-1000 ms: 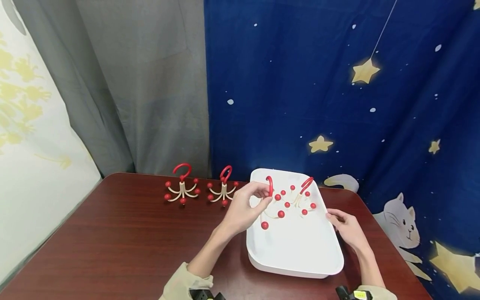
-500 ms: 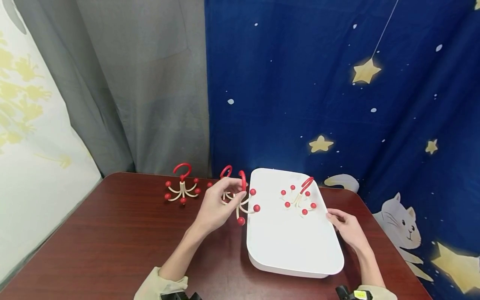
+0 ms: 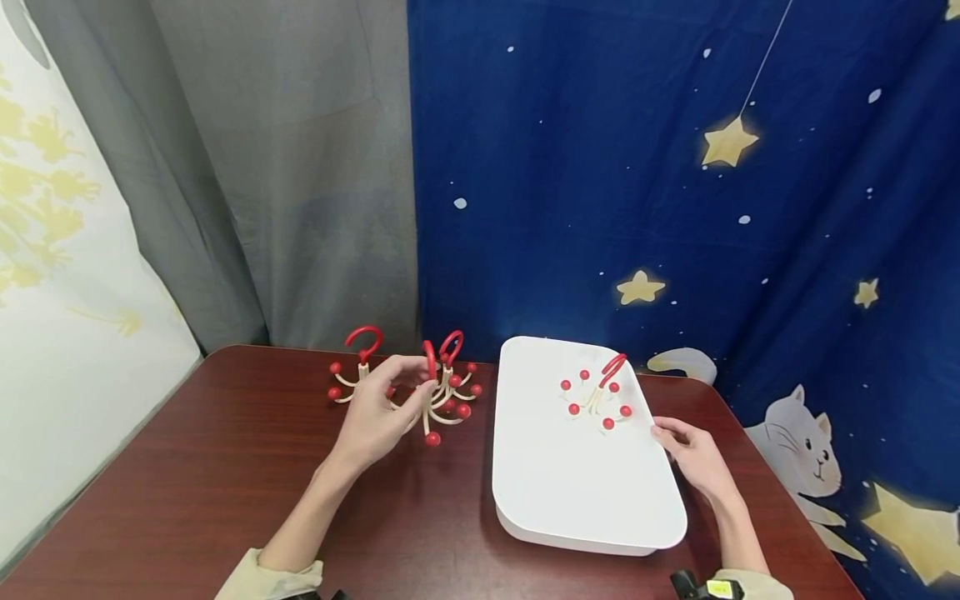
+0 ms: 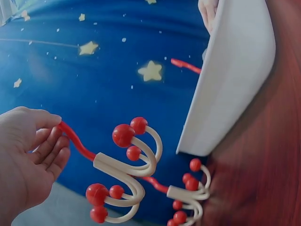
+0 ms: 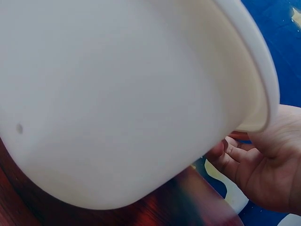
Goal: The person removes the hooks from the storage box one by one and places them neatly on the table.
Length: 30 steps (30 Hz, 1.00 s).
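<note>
My left hand pinches the red hook of a cream multi-arm hanging hook whose curved arms end in red balls. It is held upright over the table, left of the white tray. In the head view it overlaps a similar hanging hook standing behind it. Another hanging hook stands further left, partly covered by my left fingers. Inside the tray's far half sits one more hanging hook. My right hand grips the tray's right rim, fingers curled beneath it in the right wrist view.
The dark red-brown table extends to the left and front. Behind its far edge hang a grey curtain and a blue star-patterned curtain. A white printed cloth borders the left side.
My left hand has carried the hanging hook leftward out of the tray, past its left rim, to over the table near the two standing ones. The right hand and tray stay put.
</note>
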{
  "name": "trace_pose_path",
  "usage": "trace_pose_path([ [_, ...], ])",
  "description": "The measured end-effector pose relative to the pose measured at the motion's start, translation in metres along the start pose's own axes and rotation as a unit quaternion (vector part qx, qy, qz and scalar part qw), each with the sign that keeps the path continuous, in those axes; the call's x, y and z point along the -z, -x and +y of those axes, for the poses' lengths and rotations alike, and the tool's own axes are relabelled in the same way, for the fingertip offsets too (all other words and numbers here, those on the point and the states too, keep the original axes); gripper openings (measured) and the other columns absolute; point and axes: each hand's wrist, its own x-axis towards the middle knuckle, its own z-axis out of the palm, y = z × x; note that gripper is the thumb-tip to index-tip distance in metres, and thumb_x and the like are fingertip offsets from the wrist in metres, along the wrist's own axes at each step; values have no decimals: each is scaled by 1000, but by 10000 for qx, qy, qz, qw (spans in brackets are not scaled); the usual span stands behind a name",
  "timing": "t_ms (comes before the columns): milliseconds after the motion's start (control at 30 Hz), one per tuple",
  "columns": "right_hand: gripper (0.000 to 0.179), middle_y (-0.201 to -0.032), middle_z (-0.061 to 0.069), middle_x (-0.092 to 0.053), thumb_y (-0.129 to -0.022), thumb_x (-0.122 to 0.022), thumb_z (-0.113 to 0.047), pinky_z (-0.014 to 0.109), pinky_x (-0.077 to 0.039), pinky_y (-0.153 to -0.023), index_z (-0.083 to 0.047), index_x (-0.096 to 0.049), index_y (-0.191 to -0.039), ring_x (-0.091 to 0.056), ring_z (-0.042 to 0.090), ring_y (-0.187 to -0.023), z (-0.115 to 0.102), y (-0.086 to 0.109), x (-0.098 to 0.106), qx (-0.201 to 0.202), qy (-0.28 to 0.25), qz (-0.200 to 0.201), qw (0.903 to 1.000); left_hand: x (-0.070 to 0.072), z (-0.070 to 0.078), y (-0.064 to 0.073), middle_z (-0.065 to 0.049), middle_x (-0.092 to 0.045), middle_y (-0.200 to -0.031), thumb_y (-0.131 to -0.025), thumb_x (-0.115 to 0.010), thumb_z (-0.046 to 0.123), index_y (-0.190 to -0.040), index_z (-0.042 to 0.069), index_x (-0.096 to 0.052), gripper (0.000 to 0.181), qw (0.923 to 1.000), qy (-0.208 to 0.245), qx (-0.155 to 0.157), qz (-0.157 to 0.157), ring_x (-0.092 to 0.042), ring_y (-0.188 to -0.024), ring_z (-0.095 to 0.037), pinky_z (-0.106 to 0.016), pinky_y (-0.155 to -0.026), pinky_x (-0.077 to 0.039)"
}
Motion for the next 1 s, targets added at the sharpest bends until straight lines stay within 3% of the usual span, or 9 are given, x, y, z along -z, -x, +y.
trace_pose_path([
  [267, 49, -122, 26, -64, -105, -58, -26, 24, -54, -73, 9, -52, -139, -64, 16, -87, 1, 0, 0, -26, -31, -19, 10000, 28, -15, 6, -1, -70, -93, -88, -76, -2, -108, 6, -70, 22, 9988, -373, 222, 228, -62, -81, -9, -18, -55, -46],
  [633, 49, -121, 26, -65, -105, -58, -26, 26, -54, -72, 9, -53, -138, -63, 16, -86, 0, 1, 1, 18, -21, -21, 10000, 63, -29, 16, -6, -70, -93, -87, -75, -6, -110, 0, -69, 25, 9960, -607, 546, 355, -62, -81, -5, -18, -62, -54],
  [1000, 50, -122, 26, -65, -104, -58, -27, 26, -54, -72, 10, -53, -138, -63, 16, -86, 2, 0, 0, 35, -49, -10, 10000, 92, -43, 26, -6, -71, -91, -87, -77, 0, -112, 5, -71, 27, 9877, -1254, 734, 584, -61, -80, 1, -14, -72, -45],
])
